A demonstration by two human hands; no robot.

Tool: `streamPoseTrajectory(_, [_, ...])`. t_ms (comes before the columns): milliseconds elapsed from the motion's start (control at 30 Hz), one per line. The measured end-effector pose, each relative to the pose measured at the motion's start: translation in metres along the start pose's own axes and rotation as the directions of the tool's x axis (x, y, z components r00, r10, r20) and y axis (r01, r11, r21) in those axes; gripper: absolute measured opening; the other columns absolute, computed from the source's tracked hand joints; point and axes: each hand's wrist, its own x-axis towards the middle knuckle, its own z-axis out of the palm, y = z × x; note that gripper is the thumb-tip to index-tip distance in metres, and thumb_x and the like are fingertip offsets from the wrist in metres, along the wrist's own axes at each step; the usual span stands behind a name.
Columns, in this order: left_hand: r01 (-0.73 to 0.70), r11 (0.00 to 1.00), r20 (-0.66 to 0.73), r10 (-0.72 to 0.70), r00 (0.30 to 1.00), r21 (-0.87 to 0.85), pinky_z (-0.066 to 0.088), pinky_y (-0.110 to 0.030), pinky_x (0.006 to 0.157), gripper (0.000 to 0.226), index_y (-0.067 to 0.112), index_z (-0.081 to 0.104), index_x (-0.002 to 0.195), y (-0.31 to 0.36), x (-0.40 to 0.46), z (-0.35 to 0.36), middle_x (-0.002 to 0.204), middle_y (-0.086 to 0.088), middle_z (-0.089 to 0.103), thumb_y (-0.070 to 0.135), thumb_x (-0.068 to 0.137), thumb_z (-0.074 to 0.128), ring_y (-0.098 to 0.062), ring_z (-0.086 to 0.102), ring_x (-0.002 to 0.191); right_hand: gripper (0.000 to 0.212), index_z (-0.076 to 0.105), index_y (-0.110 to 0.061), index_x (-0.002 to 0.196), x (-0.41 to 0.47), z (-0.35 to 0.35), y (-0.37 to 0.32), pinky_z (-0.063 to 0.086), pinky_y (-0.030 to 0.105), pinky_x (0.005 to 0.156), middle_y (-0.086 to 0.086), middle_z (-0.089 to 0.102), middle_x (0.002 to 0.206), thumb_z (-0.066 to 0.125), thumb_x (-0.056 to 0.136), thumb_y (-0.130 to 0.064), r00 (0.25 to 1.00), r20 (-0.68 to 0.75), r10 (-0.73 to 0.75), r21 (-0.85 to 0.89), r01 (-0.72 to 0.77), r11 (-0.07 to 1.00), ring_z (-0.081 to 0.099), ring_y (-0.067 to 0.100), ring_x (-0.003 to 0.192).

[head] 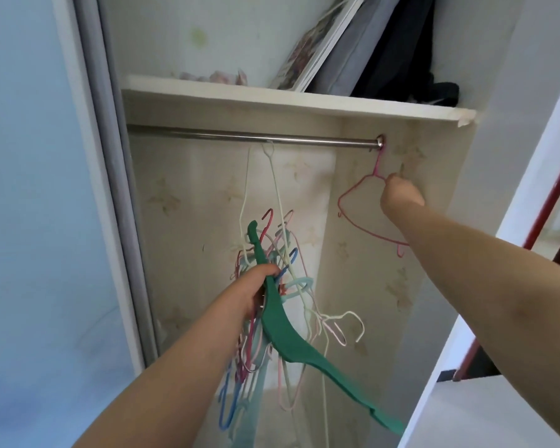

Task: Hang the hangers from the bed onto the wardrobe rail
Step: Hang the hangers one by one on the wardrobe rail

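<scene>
A steel wardrobe rail [207, 136] runs under a white shelf. A pink wire hanger [353, 218] hangs from the rail's right end, and my right hand [401, 195] pinches its shoulder just below the hook. My left hand [253, 289] grips a tangled bunch of coloured wire hangers [249, 357] together with a wide green plastic hanger [285, 341], held below the rail's middle. A white wire hanger [274, 185] hangs from the rail's middle, its lower part reaching into the bunch.
The white shelf [272, 100] above the rail carries a leaning picture frame [317, 46], grey and dark fabric items and some small things. A sliding door frame [110, 173] stands at the left. An open white door [514, 253] is at the right.
</scene>
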Motion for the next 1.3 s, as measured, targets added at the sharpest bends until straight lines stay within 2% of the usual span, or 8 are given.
streamPoseTrajectory(300, [-0.012, 1.0, -0.002, 0.012, 1.0, -0.011, 0.046, -0.029, 0.063, 0.014, 0.011, 0.058, 0.079, -0.007, 0.0, -0.015, 0.07, -0.008, 0.054, 0.022, 0.087, 0.055, -0.02, 0.052, 0.061, 0.054, 0.028, -0.003, 0.143, -0.034, 0.007, -0.017, 0.04, 0.043, 0.098, 0.017, 0.011, 0.155, 0.044, 0.092, -0.009, 0.995, 0.04, 0.087, -0.285, -0.072, 0.956, 0.042, 0.037, 0.126])
streamPoseTrajectory(433, [0.014, 0.999, 0.031, -0.013, 0.999, -0.034, 0.045, -0.027, 0.06, 0.019, 0.011, 0.06, 0.077, -0.013, -0.005, -0.019, 0.068, -0.007, 0.057, 0.023, 0.09, 0.054, -0.019, 0.052, 0.059, 0.042, 0.051, -0.011, 0.126, -0.091, 0.03, -0.026, 0.036, 0.049, 0.098, 0.017, 0.048, 0.128, 0.057, 0.086, -0.022, 0.902, -0.193, -0.386, -0.242, 0.337, 0.91, 0.049, 0.037, 0.112])
streamPoseTrajectory(500, [0.023, 0.999, 0.034, -0.021, 0.999, -0.048, 0.045, -0.028, 0.061, 0.018, 0.011, 0.06, 0.079, -0.017, -0.007, -0.02, 0.07, -0.008, 0.057, 0.024, 0.089, 0.054, -0.02, 0.053, 0.06, 0.032, 0.058, -0.014, 0.114, -0.129, 0.038, -0.034, 0.043, 0.04, 0.088, 0.011, 0.06, 0.113, 0.046, 0.096, -0.038, 0.916, 0.023, -0.399, 0.003, 0.4, 0.917, 0.058, 0.033, 0.101])
streamPoseTrajectory(633, [0.017, 0.999, 0.05, -0.015, 0.999, -0.037, 0.049, -0.03, 0.062, 0.019, 0.009, 0.062, 0.094, -0.022, -0.009, -0.019, 0.077, -0.009, 0.057, 0.026, 0.088, 0.057, -0.022, 0.056, 0.064, 0.061, 0.054, -0.015, 0.123, -0.189, 0.04, -0.052, 0.051, 0.038, 0.087, -0.001, 0.066, 0.107, 0.026, 0.094, -0.062, 0.808, 0.479, -0.342, 0.537, 0.039, 0.843, 0.067, 0.014, 0.083])
streamPoseTrajectory(733, [0.013, 1.0, 0.065, -0.014, 0.998, 0.019, 0.052, -0.028, 0.059, 0.018, 0.01, 0.064, 0.097, -0.023, -0.013, -0.014, 0.075, -0.007, 0.062, 0.026, 0.09, 0.06, -0.019, 0.06, 0.064, 0.085, 0.021, -0.024, 0.148, -0.223, 0.042, -0.06, 0.048, 0.035, 0.09, -0.003, 0.05, 0.133, 0.035, 0.082, -0.076, 0.821, 0.435, -0.37, 0.52, 0.106, 0.847, 0.064, 0.01, 0.095])
streamPoseTrajectory(900, [0.02, 0.999, 0.065, -0.022, 0.998, 0.032, 0.059, -0.038, 0.079, 0.05, 0.015, 0.065, 0.11, -0.03, -0.015, -0.007, 0.098, -0.008, 0.071, 0.053, 0.078, 0.072, -0.02, 0.069, 0.091, 0.124, -0.015, -0.026, 0.15, -0.261, 0.046, -0.067, 0.041, 0.042, 0.102, -0.006, 0.001, 0.157, 0.062, 0.067, -0.075, 0.826, 0.44, -0.352, 0.211, 0.286, 0.935, 0.027, 0.024, 0.138])
streamPoseTrajectory(1033, [0.015, 0.999, 0.049, -0.017, 0.999, 0.04, 0.056, -0.038, 0.088, 0.063, 0.015, 0.064, 0.105, -0.033, -0.018, -0.006, 0.093, -0.005, 0.069, 0.069, 0.072, 0.065, -0.02, 0.067, 0.088, 0.129, -0.025, -0.037, 0.145, -0.279, 0.052, -0.059, 0.049, 0.039, 0.094, -0.012, -0.023, 0.155, 0.068, 0.063, -0.073, 0.853, 0.451, -0.264, 0.256, 0.159, 0.953, 0.05, 0.027, 0.125])
streamPoseTrajectory(1300, [-0.013, 0.994, 0.009, 0.012, 1.0, 0.109, 0.056, -0.041, 0.088, 0.082, 0.012, 0.064, 0.105, -0.038, -0.022, -0.002, 0.087, -0.005, 0.069, 0.079, 0.058, 0.06, -0.023, 0.068, 0.085, 0.102, -0.002, -0.033, 0.148, -0.294, 0.054, -0.046, 0.053, 0.036, 0.083, 0.006, 0.048, 0.136, 0.052, 0.073, -0.076, 0.897, 0.432, -0.092, 0.345, -0.07, 0.936, 0.061, 0.02, 0.103])
